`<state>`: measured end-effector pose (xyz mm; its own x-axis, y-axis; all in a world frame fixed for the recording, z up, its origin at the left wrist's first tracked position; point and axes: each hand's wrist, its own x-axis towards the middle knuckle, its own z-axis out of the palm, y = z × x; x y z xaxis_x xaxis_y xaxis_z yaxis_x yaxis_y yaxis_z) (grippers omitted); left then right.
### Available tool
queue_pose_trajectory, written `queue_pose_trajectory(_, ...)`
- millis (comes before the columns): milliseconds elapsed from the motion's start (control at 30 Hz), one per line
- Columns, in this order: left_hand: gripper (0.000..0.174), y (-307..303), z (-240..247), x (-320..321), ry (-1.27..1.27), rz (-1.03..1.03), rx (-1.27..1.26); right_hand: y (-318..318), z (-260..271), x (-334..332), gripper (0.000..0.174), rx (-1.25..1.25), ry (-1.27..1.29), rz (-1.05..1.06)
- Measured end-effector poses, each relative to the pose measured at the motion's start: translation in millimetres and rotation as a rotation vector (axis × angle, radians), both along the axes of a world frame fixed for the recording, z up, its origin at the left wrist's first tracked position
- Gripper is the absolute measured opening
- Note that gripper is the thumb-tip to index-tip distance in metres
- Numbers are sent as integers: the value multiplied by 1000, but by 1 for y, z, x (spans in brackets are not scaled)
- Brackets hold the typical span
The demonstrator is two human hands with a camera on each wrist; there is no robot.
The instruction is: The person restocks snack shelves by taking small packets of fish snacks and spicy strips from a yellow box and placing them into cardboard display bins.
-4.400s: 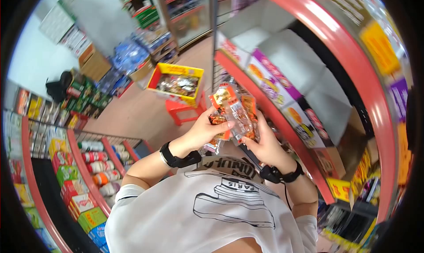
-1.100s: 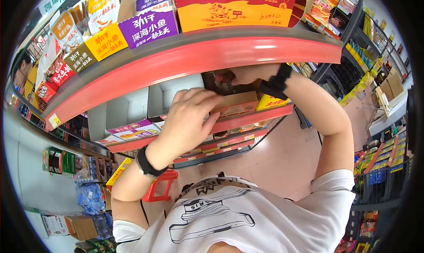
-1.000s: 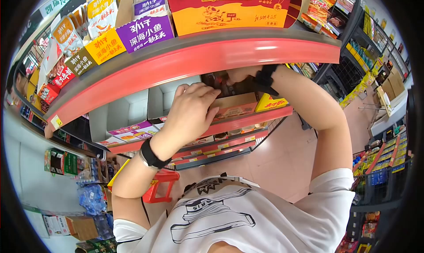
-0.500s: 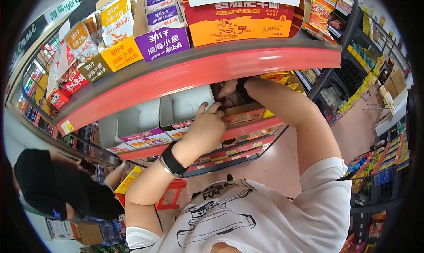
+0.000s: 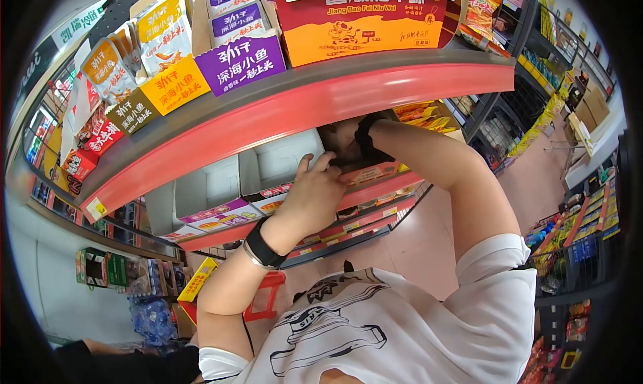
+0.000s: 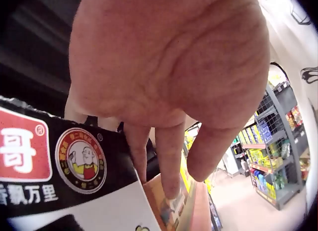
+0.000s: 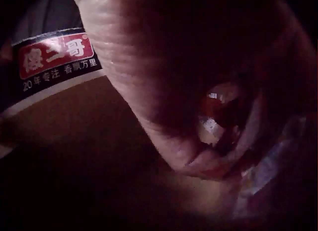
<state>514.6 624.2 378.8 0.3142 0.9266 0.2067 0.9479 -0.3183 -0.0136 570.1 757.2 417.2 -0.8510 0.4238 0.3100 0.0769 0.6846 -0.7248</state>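
My right hand [image 5: 345, 137] is deep inside a brown cardboard box [image 5: 370, 173] on the shelf below the red-edged one. In the right wrist view it is dim; thumb and fingers curl round a shiny clear-and-red snack packet [image 7: 210, 122], partly hidden by the hand. Another glossy wrapper [image 7: 266, 171] lies beside the fingertips. My left hand [image 5: 312, 200] rests at the box's front left corner, beside a black-edged display box [image 6: 119, 152]. In the left wrist view, its fingers point down, rather straight, over the brown box's printed front.
Grey-lined display boxes [image 5: 214, 179] stand to the left. The red shelf edge [image 5: 295, 119] runs just above my hands. Yellow packets [image 5: 429, 118] lie to the right. Below left are a red stool [image 5: 266, 295] and a yellow box [image 5: 198, 280]; a person's dark sleeve [image 5: 127, 367] shows.
Earlier, both hands held several snack packets away from the shelf. Since then my right hand has gone into the brown box, lately deeper; my left has shifted right. The person in black has moved lower.
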Motion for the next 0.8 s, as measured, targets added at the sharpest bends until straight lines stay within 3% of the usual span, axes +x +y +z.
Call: queue_pose_trajectory(800, 22, 1, -9, -3, -117, -24, 85, 8, -1, 4, 25, -521, 188, -32)
